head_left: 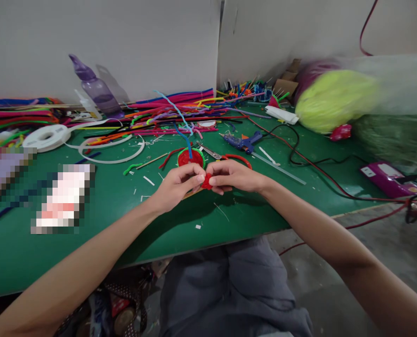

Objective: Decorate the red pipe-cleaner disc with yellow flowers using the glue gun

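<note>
Between the fingertips of my left hand (180,185) and my right hand (234,175) is a small red fuzzy piece (207,181), pinched from both sides just above the table. It looks like shaped pipe cleaner, though fingers cover most of it. Right behind my hands lies a round red pipe-cleaner piece (187,158) with a green rim, a blue stem rising from it. Scissors (236,159) with orange-red handles rest beyond my right hand. Left of the round piece are a thin stick (152,161) and a green pipe cleaner (131,169).
A blue glue gun (245,141) with its black cord lies behind right. Bundles of colored pipe cleaners (180,105) line the wall. A white ribbon roll (47,137), a purple bottle (98,89), a purple box (387,180) and plastic bags (335,100) stand around. Scraps litter the green table (173,238).
</note>
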The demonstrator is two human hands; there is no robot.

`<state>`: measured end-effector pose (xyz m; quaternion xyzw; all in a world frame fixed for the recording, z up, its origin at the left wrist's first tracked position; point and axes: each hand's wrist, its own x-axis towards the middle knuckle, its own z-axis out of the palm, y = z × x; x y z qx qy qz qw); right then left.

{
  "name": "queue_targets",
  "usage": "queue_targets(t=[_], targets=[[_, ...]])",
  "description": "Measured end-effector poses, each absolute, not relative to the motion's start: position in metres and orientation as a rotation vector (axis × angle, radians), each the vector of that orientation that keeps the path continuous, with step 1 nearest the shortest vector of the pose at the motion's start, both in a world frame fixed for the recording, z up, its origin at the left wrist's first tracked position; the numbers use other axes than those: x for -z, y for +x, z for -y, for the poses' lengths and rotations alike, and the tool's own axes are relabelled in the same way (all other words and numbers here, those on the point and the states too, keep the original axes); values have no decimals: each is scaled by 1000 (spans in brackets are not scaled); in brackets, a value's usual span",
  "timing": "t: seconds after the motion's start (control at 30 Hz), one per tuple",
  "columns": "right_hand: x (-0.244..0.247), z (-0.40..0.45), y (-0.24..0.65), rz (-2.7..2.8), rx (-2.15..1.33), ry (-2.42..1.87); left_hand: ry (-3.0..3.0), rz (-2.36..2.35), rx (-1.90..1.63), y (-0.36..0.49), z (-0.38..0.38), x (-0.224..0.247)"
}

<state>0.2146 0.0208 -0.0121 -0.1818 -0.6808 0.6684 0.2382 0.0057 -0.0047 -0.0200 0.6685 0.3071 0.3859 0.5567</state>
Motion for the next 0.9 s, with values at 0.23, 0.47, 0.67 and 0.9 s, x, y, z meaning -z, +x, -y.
queue_targets(t=[0.23, 0.47, 0.67, 0.9], targets=[[10, -21, 213, 1842, -1708, -623, 1557, -792, -870, 3, 0, 19], [10, -20, 210, 1737, -1707, -680, 1446, -783, -1049, 6, 1, 22], [8, -18, 209, 1755, -1642, -635, 1457, -829, -995, 8, 1, 20], [14, -18, 207, 1706, -1688, -574, 1324, -787, -966, 10, 3, 22]])
